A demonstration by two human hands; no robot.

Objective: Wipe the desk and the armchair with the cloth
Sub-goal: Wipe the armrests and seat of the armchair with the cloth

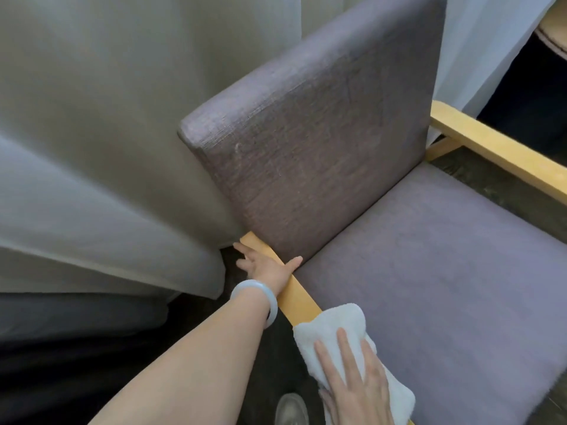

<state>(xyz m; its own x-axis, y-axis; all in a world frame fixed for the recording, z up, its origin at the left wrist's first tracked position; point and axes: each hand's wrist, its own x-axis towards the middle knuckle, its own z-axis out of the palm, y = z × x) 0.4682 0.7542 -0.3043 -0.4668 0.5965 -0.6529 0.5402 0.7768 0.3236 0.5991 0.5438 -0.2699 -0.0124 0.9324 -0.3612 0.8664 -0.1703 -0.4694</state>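
1. Head view, hands: the left hand (267,266) sits just below the middle of the frame, toward 6 o'clock. Its forearm reaches up from 7 o'clock. The palm lies down on the near armrest (299,299). The fingers are straight and spread, holding nothing, and the thumb stretches toward 3 o'clock to the foot of the backrest (322,148).
2. The right hand (356,381) is at 5 o'clock near the lower edge. It lies flat with its fingers straight and slightly fanned, pressing down on the cloth (334,320) rather than gripping it. The two hands are apart along the same rail.
3. The cloth is white, thick and fluffy like terry. It is bunched over the near armrest, with its edge lapping onto the seat cushion (445,286).
4. The armchair (399,240) has a slab-shaped backrest in coarse, woven grey-purple fabric. The seat is smoother and paler. The armrests are flat bars of light yellow wood, and the far armrest (497,148) runs at 2 to 3 o'clock.
5. A smooth, pale, glossy bangle (257,299) rings the left wrist.
6. A grey curtain (92,148) hangs in soft folds from 9 to 11 o'clock, and a shoe tip (290,409) shows at 6 o'clock.
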